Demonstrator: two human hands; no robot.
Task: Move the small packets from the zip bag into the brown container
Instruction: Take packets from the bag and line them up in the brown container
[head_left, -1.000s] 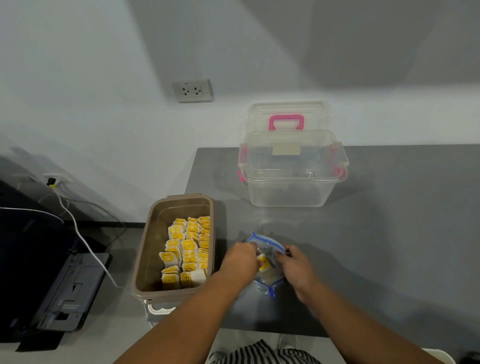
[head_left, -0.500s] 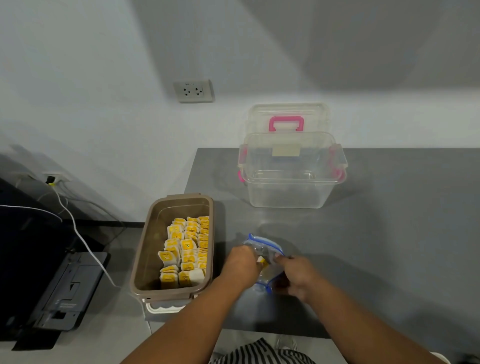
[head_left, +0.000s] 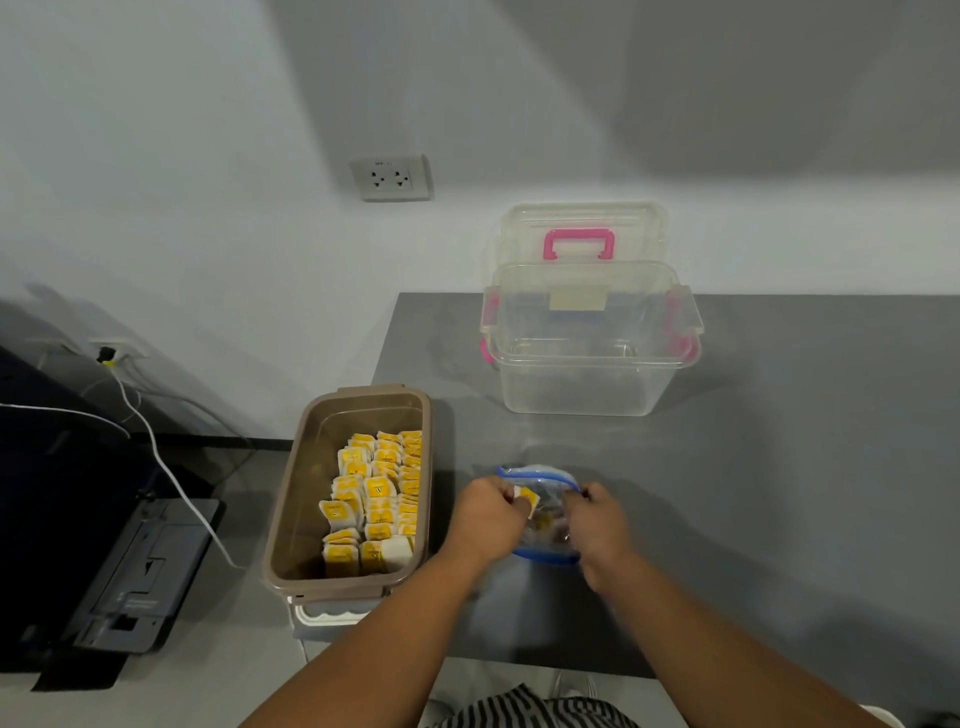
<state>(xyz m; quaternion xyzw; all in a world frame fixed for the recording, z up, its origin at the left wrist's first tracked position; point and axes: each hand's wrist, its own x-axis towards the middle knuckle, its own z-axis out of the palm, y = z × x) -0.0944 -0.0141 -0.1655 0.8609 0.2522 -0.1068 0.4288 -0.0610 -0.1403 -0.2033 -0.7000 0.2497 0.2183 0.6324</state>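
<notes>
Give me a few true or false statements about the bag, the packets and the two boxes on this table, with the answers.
1. The left hand pinches a packet at the mouth of the zip bag. True.
2. The brown container is empty. False: rows of packets fill its right side.
3. The right hand holds the zip bag. True.
4. The clear box has its lid shut on top. False: the box is open and the lid stands behind it.
</notes>
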